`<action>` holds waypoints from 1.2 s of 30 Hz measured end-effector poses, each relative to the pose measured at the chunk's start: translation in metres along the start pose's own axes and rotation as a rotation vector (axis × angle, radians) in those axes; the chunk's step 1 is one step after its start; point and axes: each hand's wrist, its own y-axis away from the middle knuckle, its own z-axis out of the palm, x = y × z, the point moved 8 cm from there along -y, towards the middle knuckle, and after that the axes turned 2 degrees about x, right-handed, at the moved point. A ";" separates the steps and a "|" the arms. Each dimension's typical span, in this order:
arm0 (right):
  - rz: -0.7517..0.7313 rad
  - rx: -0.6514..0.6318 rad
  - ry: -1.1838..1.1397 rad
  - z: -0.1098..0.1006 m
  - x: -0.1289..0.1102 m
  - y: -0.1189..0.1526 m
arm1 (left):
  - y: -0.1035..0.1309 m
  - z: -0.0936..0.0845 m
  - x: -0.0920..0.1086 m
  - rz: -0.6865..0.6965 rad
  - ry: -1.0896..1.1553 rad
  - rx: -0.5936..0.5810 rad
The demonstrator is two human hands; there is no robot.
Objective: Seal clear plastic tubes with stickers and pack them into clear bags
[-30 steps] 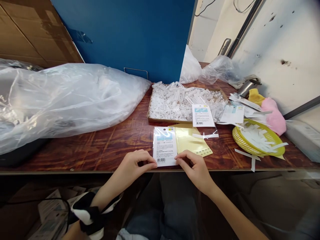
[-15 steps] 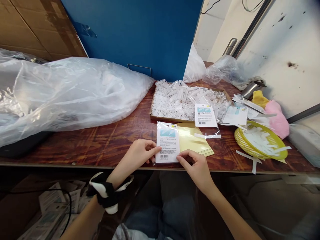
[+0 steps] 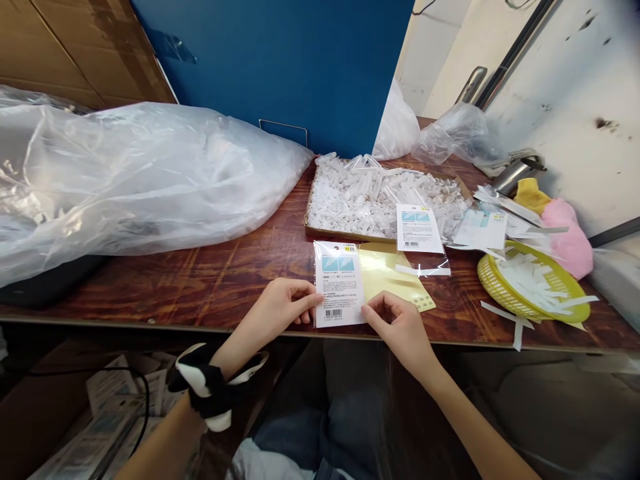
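A white printed card in a clear plastic sleeve, with blue pictures and a barcode, lies at the table's front edge. My left hand pinches its left edge, thumb on top and the other fingers curled, partly hidden. At its lower right corner, my right hand closes thumb and forefinger on the edge. Partly beneath the card and to its right is a yellow sticker sheet with small round marks along its lower edge. A second sleeved card with a white flap strip leans on the tray's front rim.
Behind is a shallow cardboard tray heaped with small clear plastic pieces. A yellow basket of white strips stands right, near a pink cloth. A large plastic bag covers the left. Blue board rises behind.
The view has shifted slightly, so the tray and basket appear further right. Both hands keep their hold on the sleeved card, which has barely moved.
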 end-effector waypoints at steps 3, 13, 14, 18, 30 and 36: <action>0.022 -0.024 -0.001 0.000 0.001 -0.002 | 0.001 0.000 0.000 -0.005 0.003 -0.008; 0.062 -0.051 0.029 0.002 0.004 -0.004 | 0.000 0.003 0.003 -0.006 0.009 -0.097; 0.062 -0.049 0.036 0.002 0.003 -0.004 | 0.001 0.003 0.003 -0.016 0.010 -0.100; 0.065 -0.052 0.063 0.003 0.004 -0.005 | 0.001 0.003 0.000 -0.037 0.031 -0.112; 0.084 -0.048 0.059 0.004 0.008 -0.004 | 0.003 0.002 -0.008 -0.144 0.148 -0.016; 0.066 -0.045 0.068 0.005 0.007 -0.004 | 0.008 0.003 -0.013 -0.119 0.057 0.059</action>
